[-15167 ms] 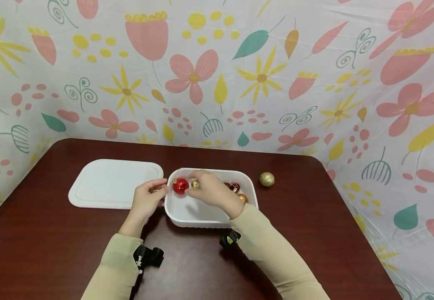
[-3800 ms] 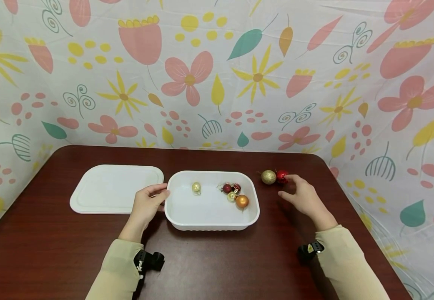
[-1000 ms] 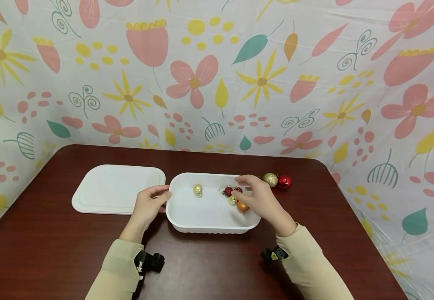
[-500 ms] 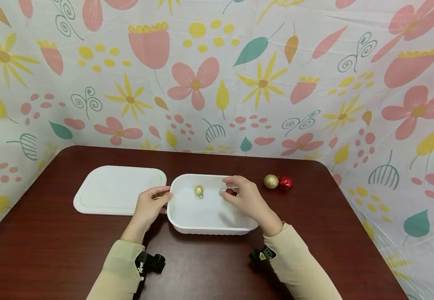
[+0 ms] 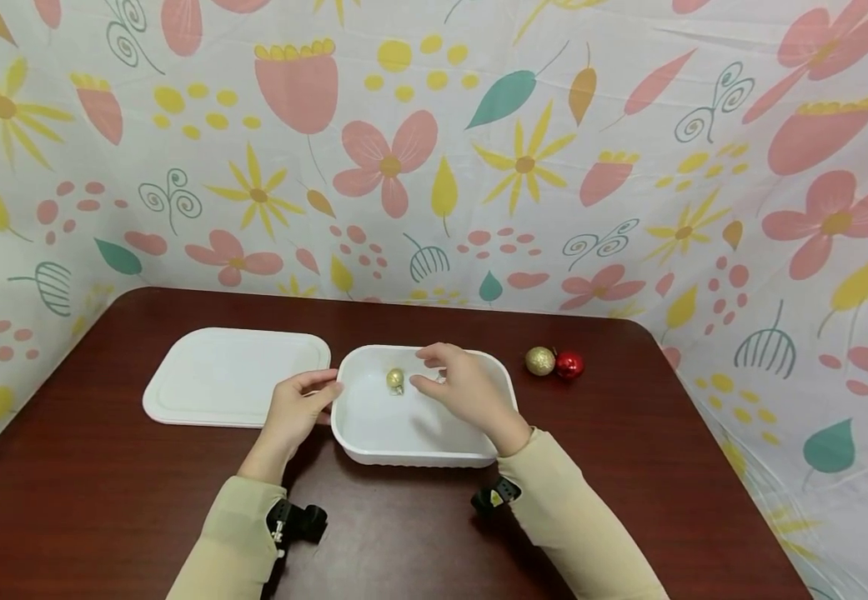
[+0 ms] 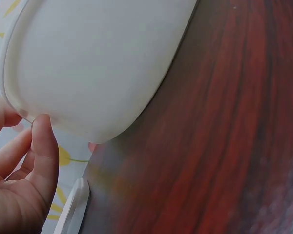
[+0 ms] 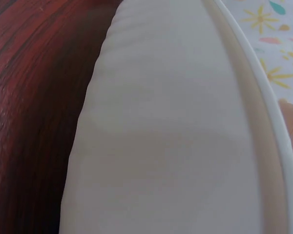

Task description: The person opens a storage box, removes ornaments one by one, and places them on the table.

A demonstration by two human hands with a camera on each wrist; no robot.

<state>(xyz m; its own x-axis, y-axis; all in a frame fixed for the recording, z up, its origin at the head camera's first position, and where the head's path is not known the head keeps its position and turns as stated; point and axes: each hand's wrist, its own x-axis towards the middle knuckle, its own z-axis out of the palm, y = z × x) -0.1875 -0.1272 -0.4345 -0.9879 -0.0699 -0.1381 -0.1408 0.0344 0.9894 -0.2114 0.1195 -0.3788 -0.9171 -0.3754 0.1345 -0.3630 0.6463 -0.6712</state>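
The fingers of the right hand are seen curled loosely, thumb and forefinger parted, above the middle of a white tray; nothing can be made out between them. Just to their left, a small gold bauble is found lying on the tray floor, close to the fingertips but apart from them. The left hand is laid against the tray's left end, its fingers curled round the rim, as is shown closely in the left wrist view. The tray's ribbed outer wall alone is shown by the right wrist view. The tray is set on a dark red bench. A flat white lid is seen beside the tray's left end. A glittered gold bauble and a red bauble are placed touching each other on the bench, near the tray's far right corner.
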